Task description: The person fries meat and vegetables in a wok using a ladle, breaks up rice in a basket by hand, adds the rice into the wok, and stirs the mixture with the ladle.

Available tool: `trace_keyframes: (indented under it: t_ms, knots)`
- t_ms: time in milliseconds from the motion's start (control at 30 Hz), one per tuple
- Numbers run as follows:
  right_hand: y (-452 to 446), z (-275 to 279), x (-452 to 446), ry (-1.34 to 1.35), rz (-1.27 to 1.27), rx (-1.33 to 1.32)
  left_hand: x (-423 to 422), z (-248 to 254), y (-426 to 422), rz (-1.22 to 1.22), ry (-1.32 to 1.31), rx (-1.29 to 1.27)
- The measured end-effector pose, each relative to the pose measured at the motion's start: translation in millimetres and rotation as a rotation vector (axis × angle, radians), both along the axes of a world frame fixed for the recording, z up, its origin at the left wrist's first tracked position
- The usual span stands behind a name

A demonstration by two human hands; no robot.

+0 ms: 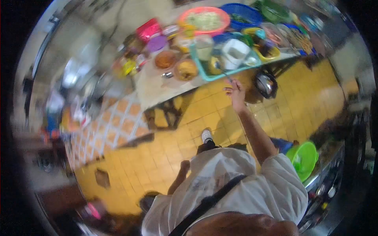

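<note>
My right hand (236, 93) reaches forward to the table's front edge, its fingers closed on a thin, dark-looking utensil (227, 75) whose kind is blurred. The utensil's far end meets the rim of a turquoise tray (208, 78). In that tray stand a white plastic container (235, 54), a yellow item (215, 65) and a pale tub (204, 48). Left of the tray are a bowl of yellowish food (186, 70) and a bowl of orange-brown food (165, 59). My left hand (184, 166) hangs low by my side, away from the table; its fingers are too blurred to make out.
A pink-orange basin (204, 20) of pale shredded food and a blue basket (241, 16) stand at the back. A dark round pot (266, 84) is below the table edge. Behind me on the right sits a green basin (303, 160). A tiled counter (114, 128) extends leftward.
</note>
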State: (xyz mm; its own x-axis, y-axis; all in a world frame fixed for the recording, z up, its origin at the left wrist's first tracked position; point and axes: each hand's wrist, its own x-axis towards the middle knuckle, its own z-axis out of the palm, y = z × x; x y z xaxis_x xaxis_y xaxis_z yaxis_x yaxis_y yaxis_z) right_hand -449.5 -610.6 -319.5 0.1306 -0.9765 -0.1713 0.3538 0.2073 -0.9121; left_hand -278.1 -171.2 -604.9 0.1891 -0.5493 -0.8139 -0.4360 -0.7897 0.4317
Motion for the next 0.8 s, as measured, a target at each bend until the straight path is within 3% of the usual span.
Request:
trace_keyframes:
  t_ms: [67, 167, 333, 367, 400, 433, 500, 567, 600, 633, 667, 733, 800]
  knots:
    - [23.0, 16.1, -64.1, -0.086, -0.106, 0.024, 13.6, -5.0, -15.3, -0.021, 0.069, 0.013]
    - [67.2, 25.2, -182.0, -0.271, -0.485, -0.016, 32.4, -4.0, -63.2, -0.066, 0.172, 0.089]
    - [193.9, 36.1, -391.0, -0.282, -1.2, -0.175, 27.7, 6.7, -190.2, -0.047, 0.33, 0.267]
    - [222.4, 48.1, -422.9, -0.235, -1.358, -0.171, 33.4, -21.5, -204.9, 0.148, 0.901, 0.273]
    - [249.9, 51.5, -457.9, -0.194, -1.511, -0.158, 3.3, -1.3, -218.4, 0.347, 1.452, 0.465]
    - [280.2, 47.6, -497.5, -0.129, -1.662, -0.227, -6.1, -16.3, -236.7, 0.228, 1.391, 0.42]
    - [349.4, 40.3, -565.9, -0.025, -1.936, -0.271, -75.8, 38.3, -288.8, -0.01, 1.26, 0.333]
    - [430.9, 28.7, -629.6, 0.064, -2.14, -0.262, -175.9, 56.5, -308.2, -0.239, 0.358, -0.043]
    - [470.5, 18.0, -655.6, 0.118, -2.207, -0.258, -247.9, 90.5, -303.4, -0.094, 0.24, -0.145]
    - [510.8, 5.8, -682.8, 0.16, -2.274, -0.109, -285.0, 96.0, -317.6, -0.395, 0.227, -0.141]
    - [551.2, -10.0, -709.0, 0.197, -2.329, 0.039, -338.8, 122.4, -312.6, -0.478, 0.188, -0.197]
    - [631.7, -47.6, -750.8, 0.282, -2.213, 0.327, -410.1, 149.8, -303.7, -0.522, 0.476, -0.232]
    - [761.4, -159.7, -818.7, 0.468, -2.059, 0.555, -454.3, 179.1, -292.5, -0.828, 0.459, -0.332]
